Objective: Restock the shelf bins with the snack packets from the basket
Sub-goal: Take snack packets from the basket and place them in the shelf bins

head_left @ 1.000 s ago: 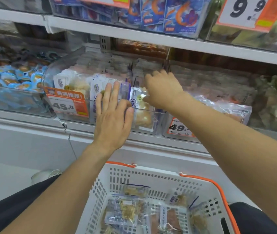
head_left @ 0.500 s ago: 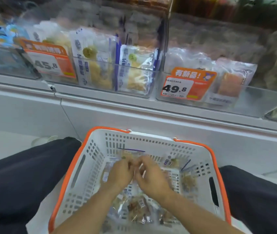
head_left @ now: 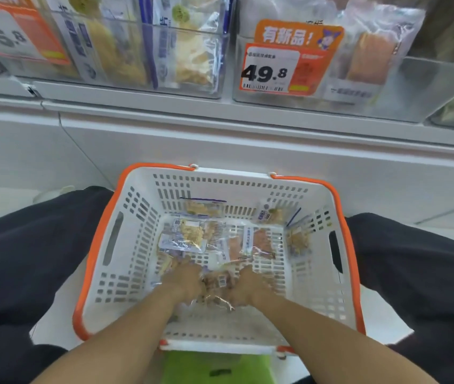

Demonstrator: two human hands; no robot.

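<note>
A white basket (head_left: 142,217) with an orange rim sits on the floor between my knees. Several clear snack packets lie in it. Both hands are down in its near part. My left hand (head_left: 185,281) and my right hand (head_left: 248,284) curl round the two ends of one clear snack packet (head_left: 219,285) with brownish contents. Another packet with pale pieces (head_left: 185,235) and one with orange slices (head_left: 253,242) lie further in. Above, two clear shelf bins hold packets: the left bin (head_left: 181,51) and the right bin (head_left: 428,87) with the 49.8 price tag (head_left: 273,67).
The white shelf ledge (head_left: 220,117) runs across above the basket. My legs in dark trousers (head_left: 26,259) flank the basket on both sides. A green stool (head_left: 214,367) shows below the basket's near rim. A 45.8 price tag (head_left: 10,37) hangs at the top left.
Both hands left the left shelf bin and dropped into the basket. Since half a second ago they moved to the near part and took hold of a packet.
</note>
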